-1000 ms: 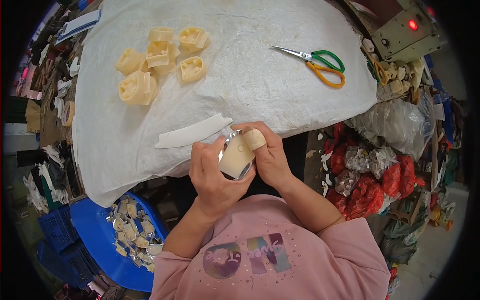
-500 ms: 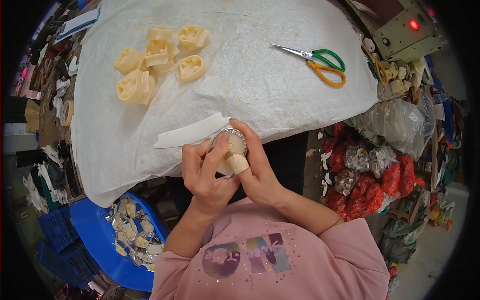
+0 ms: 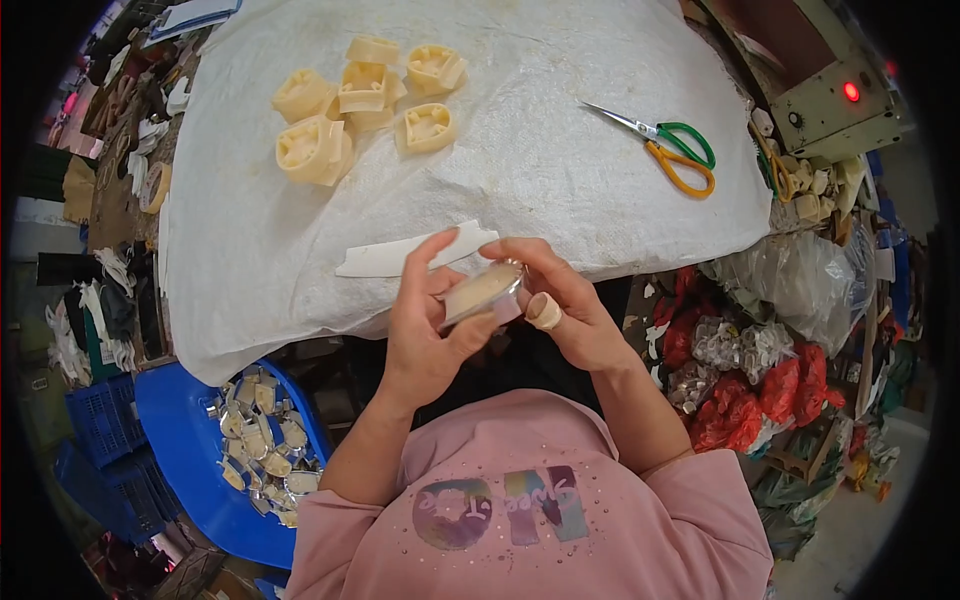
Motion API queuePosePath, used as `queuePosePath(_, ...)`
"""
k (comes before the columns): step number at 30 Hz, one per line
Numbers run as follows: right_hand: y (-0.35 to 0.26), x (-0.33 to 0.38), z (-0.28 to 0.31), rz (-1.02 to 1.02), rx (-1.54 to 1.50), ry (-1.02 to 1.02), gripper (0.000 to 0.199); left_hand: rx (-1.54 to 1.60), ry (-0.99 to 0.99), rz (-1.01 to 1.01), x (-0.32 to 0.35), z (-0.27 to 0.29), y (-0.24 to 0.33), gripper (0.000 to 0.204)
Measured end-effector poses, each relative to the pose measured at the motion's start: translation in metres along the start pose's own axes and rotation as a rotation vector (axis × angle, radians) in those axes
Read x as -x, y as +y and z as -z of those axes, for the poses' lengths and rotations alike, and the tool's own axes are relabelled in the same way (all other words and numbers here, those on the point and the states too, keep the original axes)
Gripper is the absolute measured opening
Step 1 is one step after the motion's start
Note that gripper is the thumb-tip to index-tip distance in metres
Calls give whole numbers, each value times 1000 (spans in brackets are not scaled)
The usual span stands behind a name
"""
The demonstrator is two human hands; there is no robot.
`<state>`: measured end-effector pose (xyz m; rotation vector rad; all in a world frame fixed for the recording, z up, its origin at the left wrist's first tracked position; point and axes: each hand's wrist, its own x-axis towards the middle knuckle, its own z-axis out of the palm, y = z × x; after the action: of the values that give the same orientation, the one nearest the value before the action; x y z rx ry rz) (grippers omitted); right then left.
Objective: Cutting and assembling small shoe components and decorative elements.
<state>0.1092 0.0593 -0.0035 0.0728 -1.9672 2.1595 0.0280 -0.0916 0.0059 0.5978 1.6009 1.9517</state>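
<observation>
Above my lap, at the table's near edge, I hold a small cream piece with a shiny silver rim, tilted on edge. My left hand is closed on it, thumb below and fingers along its far side. At its right end, the bent fingers of my right hand grip the silver rim. A beige band wraps the right thumb, which stands away from the piece. Just beyond my fingers lies a curved white strip, partly behind the left fingertips.
Several hollow cream moulded pieces cluster on the white table cover. Scissors with green and orange handles lie to the right. A blue tub at lower left holds silver-rimmed pieces. Red bags and a box with a red light stand right.
The silver-rimmed piece has turned from facing up to standing tilted on edge. My right thumb has come away from it. The table things appear shifted right in the view.
</observation>
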Motion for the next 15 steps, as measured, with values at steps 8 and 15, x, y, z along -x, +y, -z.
queuePosePath(8,0,-8,-4,-242,-261,444,32,210,-256,42,8,9,-8,61)
queuePosePath(15,4,-8,-10,-444,-510,332,20,-102,-54,-341,7,2,-7,25)
